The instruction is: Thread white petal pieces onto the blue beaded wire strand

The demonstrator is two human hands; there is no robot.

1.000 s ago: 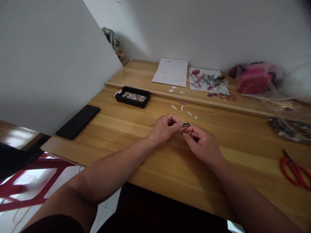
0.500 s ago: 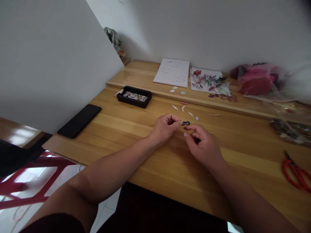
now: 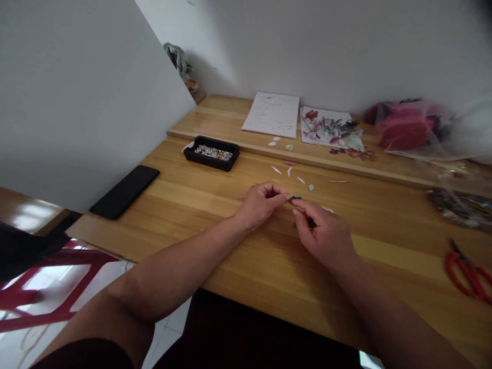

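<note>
Between the thumb and forefinger of my left hand [image 3: 265, 205] is a small dark blue piece [image 3: 296, 198]. It is thin and cord-like, and part of it is hidden by the fingertips. My right hand [image 3: 325, 230] is right beside it, fingers curled, forefinger tip at the piece's near end and thumb just below. Whatever the right fingertips pinch is too small to make out. Both hands are just above the wooden table [image 3: 230, 256]. Behind them lie white slivers [image 3: 301, 180], a pale round piece [image 3: 311, 187] and a red sliver [image 3: 291, 163].
A black tray of small beads [image 3: 211, 160] stands left of centre, with a black phone [image 3: 125, 192] at the left edge. White paper [image 3: 272, 115] and a sheet of flower-shaped pieces [image 3: 331, 128] lie behind on the raised ledge. Red-handled scissors [image 3: 467, 271] lie at the right.
My right hand's forefinger has come up against the blue piece. The piece's loop, seen before, now shows as a thin strip. A pale bit now shows behind my right hand.
</note>
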